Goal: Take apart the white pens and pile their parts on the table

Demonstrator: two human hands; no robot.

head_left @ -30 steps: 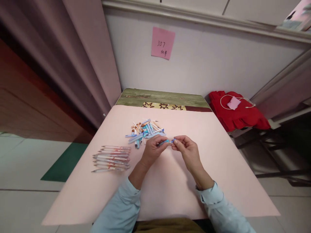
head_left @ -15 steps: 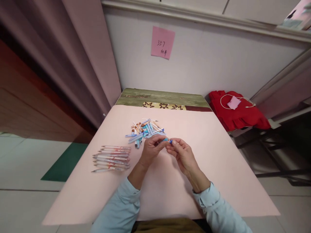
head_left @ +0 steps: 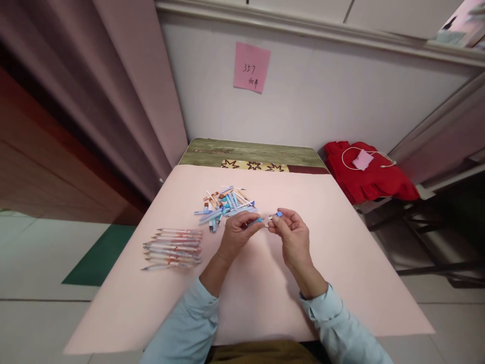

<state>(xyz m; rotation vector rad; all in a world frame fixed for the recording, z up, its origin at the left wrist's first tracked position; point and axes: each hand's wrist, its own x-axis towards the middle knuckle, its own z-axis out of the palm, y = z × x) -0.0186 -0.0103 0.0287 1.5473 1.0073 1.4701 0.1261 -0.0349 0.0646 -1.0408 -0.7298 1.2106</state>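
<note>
My left hand (head_left: 235, 233) is closed around a light blue pen barrel (head_left: 257, 220), most of it hidden by the fingers. A thin pale tip pokes out of the barrel toward the right. Pinched in my right hand (head_left: 295, 238) is a small blue pen cap (head_left: 279, 214), with a bit of white showing beside it near the fingertips. The two hands are a little apart above the table. Just beyond my left hand lies a loose pile of pen parts (head_left: 217, 215), with blue barrels, white refills and brown-ended pieces.
A row of assembled pens (head_left: 174, 247) with pointed tips lies side by side at the left of the pale table cover (head_left: 341, 293). Red cloth with a white cord (head_left: 371, 174) rests beyond the table's right edge. A white wall (head_left: 303, 96) stands behind.
My right hand has moved right and slightly up, away from my left hand, with the blue cap. My left hand has stayed in place around the barrel.
</note>
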